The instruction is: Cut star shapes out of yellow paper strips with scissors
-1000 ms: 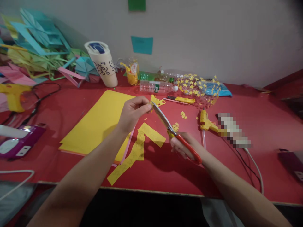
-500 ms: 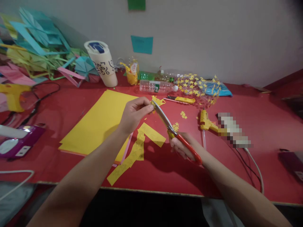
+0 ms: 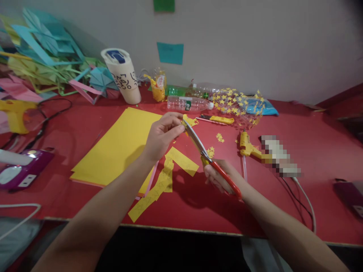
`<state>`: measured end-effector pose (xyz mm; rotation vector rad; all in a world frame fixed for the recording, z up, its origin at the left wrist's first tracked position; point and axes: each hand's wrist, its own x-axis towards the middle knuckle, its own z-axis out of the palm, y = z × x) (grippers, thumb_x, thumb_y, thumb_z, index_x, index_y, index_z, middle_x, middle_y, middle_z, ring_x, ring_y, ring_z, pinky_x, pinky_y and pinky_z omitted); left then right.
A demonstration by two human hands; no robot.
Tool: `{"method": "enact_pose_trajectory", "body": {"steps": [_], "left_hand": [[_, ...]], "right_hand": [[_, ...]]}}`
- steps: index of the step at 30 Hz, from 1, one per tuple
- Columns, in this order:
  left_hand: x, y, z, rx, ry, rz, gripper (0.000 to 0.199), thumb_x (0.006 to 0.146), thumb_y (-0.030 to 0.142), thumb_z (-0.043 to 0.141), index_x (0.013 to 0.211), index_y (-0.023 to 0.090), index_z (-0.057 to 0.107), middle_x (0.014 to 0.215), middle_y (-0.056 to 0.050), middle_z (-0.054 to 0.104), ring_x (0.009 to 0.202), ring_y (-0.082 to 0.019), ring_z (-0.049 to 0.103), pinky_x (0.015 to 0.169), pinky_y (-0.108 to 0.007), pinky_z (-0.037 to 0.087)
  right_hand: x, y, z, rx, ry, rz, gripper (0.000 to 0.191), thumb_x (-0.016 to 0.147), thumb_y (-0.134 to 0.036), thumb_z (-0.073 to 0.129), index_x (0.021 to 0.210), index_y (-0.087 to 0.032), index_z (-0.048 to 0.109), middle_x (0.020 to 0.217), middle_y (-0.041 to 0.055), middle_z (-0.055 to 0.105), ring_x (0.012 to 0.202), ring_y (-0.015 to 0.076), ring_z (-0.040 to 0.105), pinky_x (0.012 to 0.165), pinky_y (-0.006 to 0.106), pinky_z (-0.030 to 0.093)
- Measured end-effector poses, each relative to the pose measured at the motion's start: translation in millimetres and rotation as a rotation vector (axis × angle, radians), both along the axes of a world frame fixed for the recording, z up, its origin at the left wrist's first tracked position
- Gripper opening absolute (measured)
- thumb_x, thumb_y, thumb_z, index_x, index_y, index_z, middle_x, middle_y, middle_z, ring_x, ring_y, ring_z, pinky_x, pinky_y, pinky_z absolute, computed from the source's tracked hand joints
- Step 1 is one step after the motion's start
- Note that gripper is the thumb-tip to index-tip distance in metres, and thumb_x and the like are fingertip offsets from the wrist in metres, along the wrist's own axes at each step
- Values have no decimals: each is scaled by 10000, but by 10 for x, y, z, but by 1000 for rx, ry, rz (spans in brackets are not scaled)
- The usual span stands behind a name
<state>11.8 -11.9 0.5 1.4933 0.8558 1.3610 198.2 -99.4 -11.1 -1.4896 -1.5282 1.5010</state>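
My right hand (image 3: 219, 177) grips red-handled scissors (image 3: 224, 174), whose blades point up and left. Between the thumb and fingers of my left hand (image 3: 164, 134) is a small piece of yellow paper (image 3: 185, 127), mostly hidden, right at the scissor tips. Yellow scraps (image 3: 191, 121) lie just behind the tips. Small cut yellow stars (image 3: 210, 152) sit beside the blades, with another little pile of stars (image 3: 220, 137) farther back. Yellow paper strips (image 3: 163, 179) with drawn star outlines lie below my hands. A stack of yellow sheets (image 3: 113, 151) is under and left of my left forearm.
A white tumbler (image 3: 124, 79), a clear bottle (image 3: 188, 104) and a star-covered clear bottle (image 3: 235, 104) line the back. A yellow utility knife (image 3: 221, 119) lies before them. To the right are a glue gun (image 3: 248, 145) and a cable (image 3: 307, 200). Folded paper shapes (image 3: 53, 45) fill the left.
Both hands stay almost in place. The fingers of my left hand have shifted very slightly at the scissor tips, and the scissors have barely moved.
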Motion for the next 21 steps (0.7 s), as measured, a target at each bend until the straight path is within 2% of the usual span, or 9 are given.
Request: {"method": "enact_pose_trajectory", "body": {"steps": [2,4,10,16,21], "left_hand": [[-4,1,-15,-29,-18,-42,133,709,229,608,592,176,571,745,-1,561,545,-60,463,493,-225,395],[-8,2,-28,-34,-30,-69,140,728,228,600,603,178,563,668,18,526,499,-49,434,488,-222,393],[-8,8,-44,-20,-55,-77,148,732,198,602,597,176,546,630,28,495,512,-48,436,498,-213,379],[-4,11,-55,-23,-63,-75,136,735,209,609,612,178,561,632,25,507,519,-54,432,500,-216,374],[-4,8,-59,-17,-81,-95,136,747,195,600,616,180,570,625,25,515,547,-60,462,534,-216,397]], "right_hand": [[15,10,-57,5,2,1,529,671,-719,578,582,-224,415,372,-93,364,285,63,363,365,234,375],[32,19,-116,12,6,-5,503,687,-683,597,584,-223,422,381,-90,369,307,70,389,405,244,420],[43,8,-161,16,12,-6,462,702,-612,627,575,-226,409,382,-94,349,328,83,413,458,260,475],[13,3,-79,-7,-3,-16,464,701,-612,622,570,-223,405,372,-102,346,290,67,375,459,262,475],[21,7,-100,-10,-1,-24,479,682,-627,637,569,-220,409,364,-102,358,271,60,365,412,246,442]]}}
